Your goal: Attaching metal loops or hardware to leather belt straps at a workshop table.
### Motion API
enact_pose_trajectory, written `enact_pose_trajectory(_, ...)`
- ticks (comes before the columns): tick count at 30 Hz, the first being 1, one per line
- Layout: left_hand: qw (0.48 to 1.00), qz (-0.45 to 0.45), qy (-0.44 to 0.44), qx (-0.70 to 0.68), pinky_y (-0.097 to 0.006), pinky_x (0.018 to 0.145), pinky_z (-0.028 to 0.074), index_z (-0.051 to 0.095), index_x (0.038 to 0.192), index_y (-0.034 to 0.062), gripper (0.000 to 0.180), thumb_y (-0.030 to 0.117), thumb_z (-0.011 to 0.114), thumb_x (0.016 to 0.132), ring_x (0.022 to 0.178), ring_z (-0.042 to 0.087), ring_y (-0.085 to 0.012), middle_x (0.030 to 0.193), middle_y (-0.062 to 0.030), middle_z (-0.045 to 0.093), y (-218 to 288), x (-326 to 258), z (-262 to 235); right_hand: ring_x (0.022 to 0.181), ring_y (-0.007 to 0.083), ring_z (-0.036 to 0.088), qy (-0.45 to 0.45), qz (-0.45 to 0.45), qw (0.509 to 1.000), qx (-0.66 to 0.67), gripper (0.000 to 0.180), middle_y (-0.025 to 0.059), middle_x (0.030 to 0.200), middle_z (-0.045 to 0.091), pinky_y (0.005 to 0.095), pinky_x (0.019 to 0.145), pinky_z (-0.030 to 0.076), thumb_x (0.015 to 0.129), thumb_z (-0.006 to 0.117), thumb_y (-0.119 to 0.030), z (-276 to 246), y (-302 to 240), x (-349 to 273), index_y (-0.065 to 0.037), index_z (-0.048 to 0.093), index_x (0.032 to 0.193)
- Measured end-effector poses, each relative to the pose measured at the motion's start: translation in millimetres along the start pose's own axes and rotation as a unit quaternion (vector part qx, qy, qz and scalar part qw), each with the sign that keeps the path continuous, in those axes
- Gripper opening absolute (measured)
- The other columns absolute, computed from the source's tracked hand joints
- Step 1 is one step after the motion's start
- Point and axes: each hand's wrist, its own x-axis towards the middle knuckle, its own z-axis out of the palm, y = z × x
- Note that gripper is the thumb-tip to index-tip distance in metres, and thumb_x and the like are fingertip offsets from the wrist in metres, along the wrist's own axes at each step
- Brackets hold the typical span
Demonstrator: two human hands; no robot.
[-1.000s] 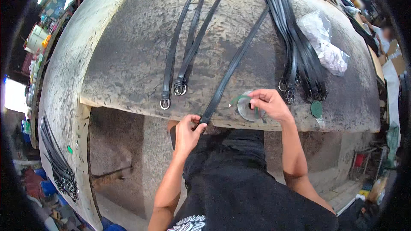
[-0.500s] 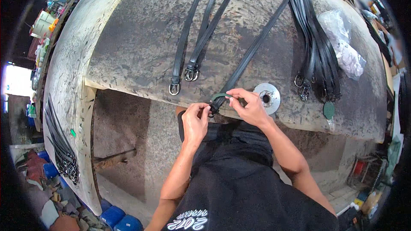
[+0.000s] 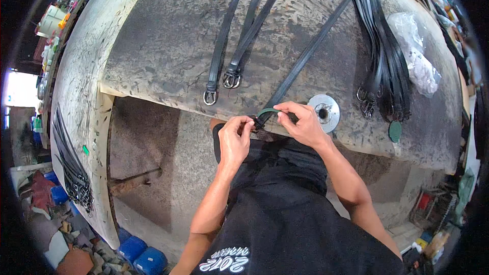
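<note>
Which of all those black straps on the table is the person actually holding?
The lone diagonal strap, running between the three on the left and the big bundle on the right. Its near end is pinched between the left hand and the right hand.

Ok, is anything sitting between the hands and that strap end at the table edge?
Nothing visible does. The left hand and right hand both already pinch the near end of the dark strap at the worktable edge. The round metal disc lies just beyond the right hand, off to the side.

Surface: worn grey scuffed worktable
Ahead of hands: three black buckled leather straps
Right: round metal disc, black strap bundle, clear plastic bag
</note>
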Motion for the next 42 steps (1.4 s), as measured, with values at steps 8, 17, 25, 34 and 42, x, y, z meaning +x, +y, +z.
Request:
enact_pose_trajectory(8, 0.999, -0.041, -0.006, 0.001, -0.027, 0.069, 0.053, 0.062, 0.097, -0.0047, 0.011, 0.005, 0.060, 0.093, 0.075, 0.068, -0.0135, 0.079, -0.0103, 0.070, 3, 0, -2, 0.067, 0.0157, 0.068, -0.012, 0.032, 0.999, 0.024, 0.017, 0.0085, 0.076, 0.069, 0.0279, 0.062, 0.051, 0.086, 0.063, -0.002, -6, 2, 0, -0.001, 0.068, 0.102)
enact_pose_trajectory(17, 0.999, -0.038, 0.010, -0.025, -0.025, 0.064, 0.052, 0.059, 0.095, -0.0040, 0.010, 0.005, 0.057, 0.095, 0.072, 0.067, -0.0117, 0.077, -0.0097, 0.069, 7, 0, 0, 0.059, 0.0139, 0.060, -0.007, -0.002, 1.000, -0.010, 0.018, 0.0080, 0.080, 0.069, 0.0275, 0.057, 0.046, 0.084, 0.065, -0.002, -9, -1, 1, -0.003, 0.070, 0.101)
enact_pose_trajectory(25, 0.998, -0.047, 0.005, -0.027, -0.026, 0.063, 0.051, 0.059, 0.097, -0.0032, 0.009, 0.006, 0.058, 0.094, 0.071, 0.067, -0.0123, 0.077, -0.0097, 0.069, 3, 1, -1, 0.062, 0.0132, 0.062, -0.001, -0.022, 1.000, 0.004, 0.018, 0.0079, 0.081, 0.070, 0.0268, 0.059, 0.048, 0.084, 0.064, -0.002, -5, 4, 1, -0.002, 0.070, 0.101)
enact_pose_trajectory(34, 0.978, 0.158, 0.007, 0.138, -0.030, 0.065, 0.051, 0.060, 0.106, 0.0021, 0.041, 0.002, 0.079, 0.070, 0.071, 0.056, -0.0196, 0.098, -0.0085, 0.059, 0, 0, 4, 0.074, 0.0104, 0.064, 0.032, 0.104, 0.970, 0.219, 0.016, 0.0072, 0.084, 0.070, 0.0246, 0.068, 0.050, 0.091, 0.059, -0.003, -16, 12, -6, 0.002, 0.062, 0.107)
enact_pose_trajectory(42, 0.965, 0.229, -0.008, 0.125, -0.036, 0.072, 0.052, 0.069, 0.093, 0.0050, 0.023, 0.007, 0.079, 0.072, 0.082, 0.061, -0.0268, 0.094, -0.0093, 0.058, 9, 20, 13, 0.071, 0.0110, 0.062, 0.041, 0.151, 0.959, 0.237, 0.014, 0.0088, 0.082, 0.069, 0.0237, 0.064, 0.048, 0.094, 0.057, -0.003, -94, 2, -33, 0.003, 0.061, 0.106)
